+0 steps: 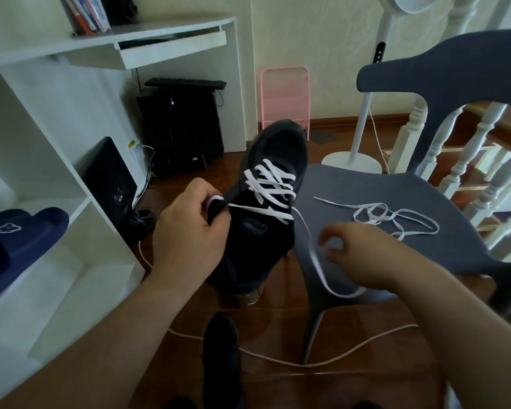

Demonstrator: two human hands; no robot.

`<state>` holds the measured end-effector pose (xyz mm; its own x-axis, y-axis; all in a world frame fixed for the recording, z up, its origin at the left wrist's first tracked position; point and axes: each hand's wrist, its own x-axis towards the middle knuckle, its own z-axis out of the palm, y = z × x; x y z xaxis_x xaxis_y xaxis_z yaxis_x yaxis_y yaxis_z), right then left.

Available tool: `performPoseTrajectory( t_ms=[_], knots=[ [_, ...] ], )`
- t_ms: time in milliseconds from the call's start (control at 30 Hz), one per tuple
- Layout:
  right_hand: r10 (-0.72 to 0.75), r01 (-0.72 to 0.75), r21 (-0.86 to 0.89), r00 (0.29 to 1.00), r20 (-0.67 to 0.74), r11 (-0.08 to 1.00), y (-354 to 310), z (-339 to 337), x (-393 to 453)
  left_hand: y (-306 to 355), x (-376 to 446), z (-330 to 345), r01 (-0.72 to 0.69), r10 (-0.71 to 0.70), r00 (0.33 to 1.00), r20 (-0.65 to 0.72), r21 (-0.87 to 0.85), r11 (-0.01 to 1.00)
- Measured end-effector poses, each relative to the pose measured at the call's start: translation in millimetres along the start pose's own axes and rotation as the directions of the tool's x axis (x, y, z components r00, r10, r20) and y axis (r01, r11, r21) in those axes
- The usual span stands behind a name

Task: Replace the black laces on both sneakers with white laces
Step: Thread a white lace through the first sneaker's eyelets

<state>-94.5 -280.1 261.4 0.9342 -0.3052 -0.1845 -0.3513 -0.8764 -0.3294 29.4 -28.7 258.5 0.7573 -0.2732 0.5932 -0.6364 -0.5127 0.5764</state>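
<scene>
Presently, the left hand [189, 228] grips the sneaker [266, 208] by its collar, holding it raised beside the chair [381, 187], while white lace [270, 187] already crosses most eyelets. The right hand [363, 255], fingers loosely curled and seemingly holding nothing, hovers over the free lace end [313, 252] that trails across the seat edge. Judged step: threading the top eyelets of sneaker 1; next, pinch that end and feed it through, while a spare lace [396, 215] on the seat awaits sneaker 2 [222, 358] on the floor.

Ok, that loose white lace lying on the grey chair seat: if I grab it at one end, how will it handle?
The loose white lace probably goes limp: it lies flat in slack loops on the grey chair. Those crossed loops may snag into a knot. It looks light and should drag easily.
</scene>
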Motion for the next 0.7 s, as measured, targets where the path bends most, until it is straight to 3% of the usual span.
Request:
performPoseTrajectory(
  t_ms=[100, 200, 500, 700],
  knots=[
    [-0.143, 0.223, 0.275, 0.948, -0.284, 0.935, -15, -2, -2, 2, -1, 2, 0.015, -0.015, 1.0, 0.018, 0.0, 1.0],
    [-0.204, 0.33, 0.254, 0.885, -0.418, 0.909, -26, -2, -6, 3, -2, 4, 0.009, -0.009, 0.999, 0.035, -0.001, 1.0],
    [-0.216, 0.331, 0.199, 0.869, -0.445, 0.922, -27, -2, -8, 4, -4, 4, -0.049, 0.051, 0.998, 0.038, -0.033, 0.998],
    [-0.101, 0.174, 0.188, 0.933, -0.347, 0.967, -9, -15, -6, -10, 7, -1, 0.101, -0.106, 0.994, -0.025, -0.161, 0.982]
  ],
)
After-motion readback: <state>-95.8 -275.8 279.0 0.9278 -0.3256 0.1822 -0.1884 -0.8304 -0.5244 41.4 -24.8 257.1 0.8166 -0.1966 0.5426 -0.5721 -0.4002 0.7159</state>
